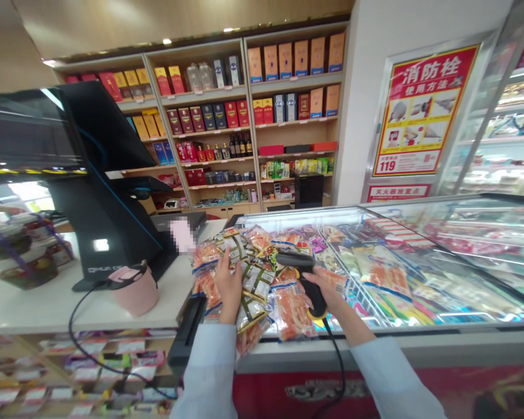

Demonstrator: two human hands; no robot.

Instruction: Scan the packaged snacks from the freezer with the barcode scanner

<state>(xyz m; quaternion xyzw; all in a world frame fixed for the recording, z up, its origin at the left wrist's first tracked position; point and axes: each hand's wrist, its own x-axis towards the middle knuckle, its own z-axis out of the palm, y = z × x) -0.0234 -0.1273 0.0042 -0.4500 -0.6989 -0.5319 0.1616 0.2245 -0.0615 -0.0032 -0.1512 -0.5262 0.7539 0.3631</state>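
The right hand (327, 288) is wrapped round the grip of a black-and-yellow handheld scanner (318, 301), its fingers closed about the handle, above the near left part of the chest freezer (402, 336). The scanner's head points leftward over a heap of packets there. The left hand (227, 286) lies palm down on that heap, fingers loosely spread, touching the wrappers; it does not appear to have any packet gripped.

The heap mixes green-and-silver packets (257, 280) with clear, blue-edged packets of orange-pink sticks (290, 313), all spread over the freezer's left end, a few reaching its front edge. The work seems under way: the scanner is raised and the packets are gathered under both hands. Which have been dealt with and which are left cannot be told, as no set-aside group shows and no reading is visible.

From the scanner a black cable (341, 361) hangs down the freezer's front. Farther right within the freezer, a white wire basket (361, 304) stands among more bagged goods. Left of the freezer is a pale counter (39, 314) with a pink holder (135, 294) and a black terminal (113, 233); behind the freezer rise shelves of boxes (268, 64).
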